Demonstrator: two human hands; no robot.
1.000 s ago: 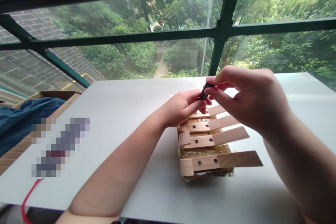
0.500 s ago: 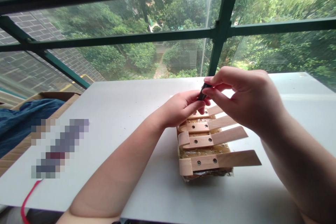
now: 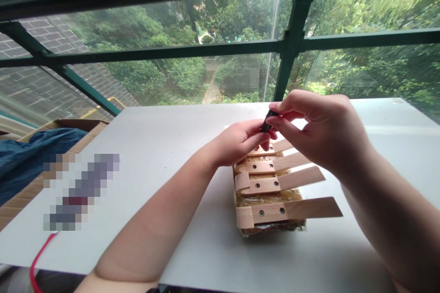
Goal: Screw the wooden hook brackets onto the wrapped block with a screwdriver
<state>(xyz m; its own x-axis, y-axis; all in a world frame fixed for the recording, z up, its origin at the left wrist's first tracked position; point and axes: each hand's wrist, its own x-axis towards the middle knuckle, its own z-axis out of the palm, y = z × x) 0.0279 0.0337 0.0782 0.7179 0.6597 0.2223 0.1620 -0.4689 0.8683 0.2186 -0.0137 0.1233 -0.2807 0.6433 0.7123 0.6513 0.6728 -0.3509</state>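
Between the fingertips of my right hand (image 3: 309,123) is the upper end of a short black tool (image 3: 268,120), tilted over the far end of a block. My left hand (image 3: 245,141) has its thumb and fingers closed around the tool's lower end; the tip is hidden. Under the hands, a block wrapped in clear film (image 3: 268,199) lies on the white table (image 3: 178,132). Several wooden strips with screws, the nearest one (image 3: 292,209) fully visible, lie across the block and stick out to the right. My left hand covers part of the farthest strip.
A cardboard box (image 3: 91,135) with blue cloth (image 3: 37,149) stands left of the table. A blurred-out item (image 3: 85,187) lies on the table's left side, with a red cord (image 3: 39,256) below it. Green-framed windows (image 3: 206,48) run behind the table.
The view has shifted very slightly. Both hands keep the same hold on the black tool, and the block and strips have not visibly moved on the table.
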